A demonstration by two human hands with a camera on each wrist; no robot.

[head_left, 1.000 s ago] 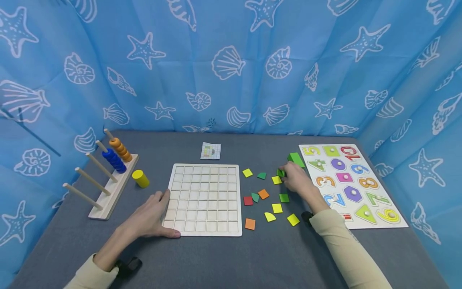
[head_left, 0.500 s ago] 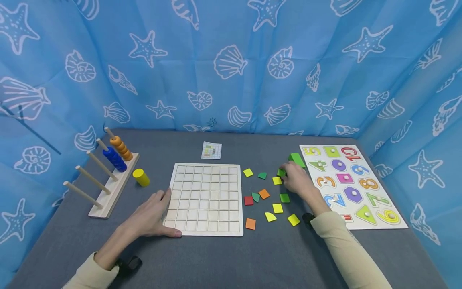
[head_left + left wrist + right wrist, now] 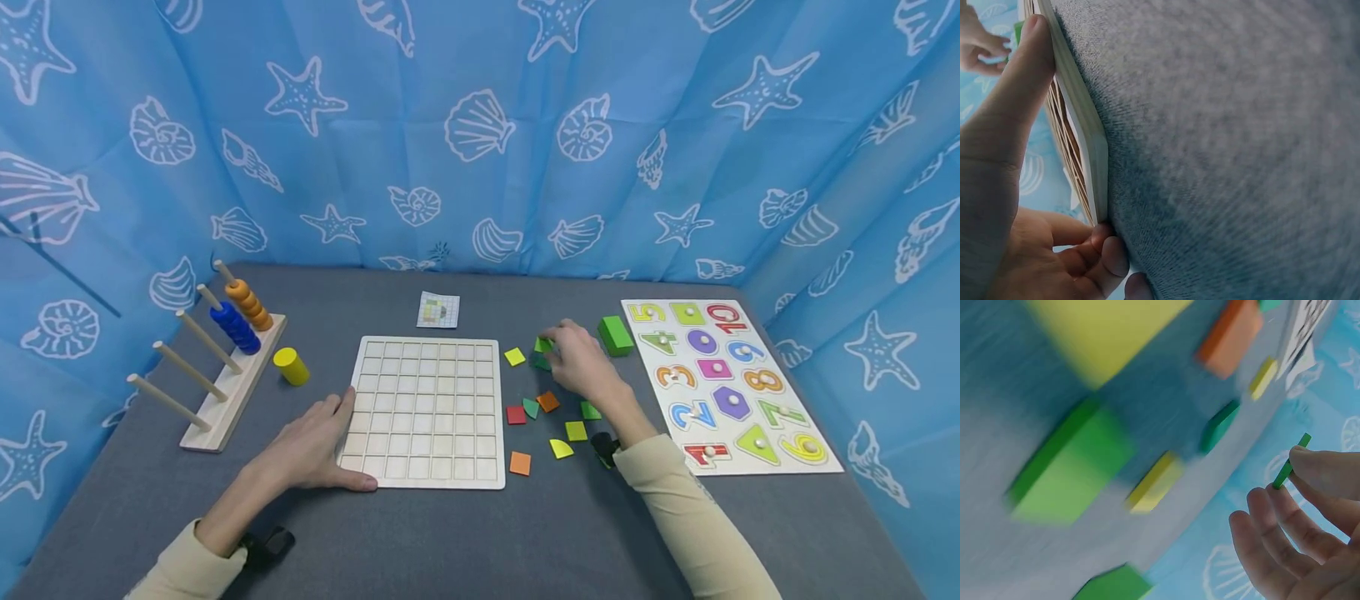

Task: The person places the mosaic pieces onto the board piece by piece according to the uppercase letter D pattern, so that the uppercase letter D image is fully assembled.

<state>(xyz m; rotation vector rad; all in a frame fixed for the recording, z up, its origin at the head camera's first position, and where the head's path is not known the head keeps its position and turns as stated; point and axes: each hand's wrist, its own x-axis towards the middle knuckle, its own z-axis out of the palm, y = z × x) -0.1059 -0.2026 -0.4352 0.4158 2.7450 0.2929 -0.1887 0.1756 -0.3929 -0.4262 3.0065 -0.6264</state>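
Observation:
A wooden grid board [image 3: 424,412] lies flat on the table in the head view. At its near left corner my left hand [image 3: 318,446] grips it, the thumb along the near edge and the fingers at the left edge. In the left wrist view the thumb presses the side of the board [image 3: 1094,150] and fingertips touch its corner. My right hand [image 3: 581,362] pinches a thin green tile [image 3: 1281,479] between thumb and fingertips, raised off the table. Below it in the head view is a dark green tile [image 3: 540,362], partly hidden.
Loose tiles lie right of the board, among them a red square [image 3: 515,415] and an orange square [image 3: 520,463]. Behind stands a green block [image 3: 616,336]. A number puzzle [image 3: 727,387] is at right, a peg stand [image 3: 236,387] and yellow cylinder [image 3: 291,367] at left, a printed card [image 3: 438,310] behind.
From beside the green block, my right hand has moved left with the green tile now lifted in its fingers. My left hand has stayed on the board's corner.

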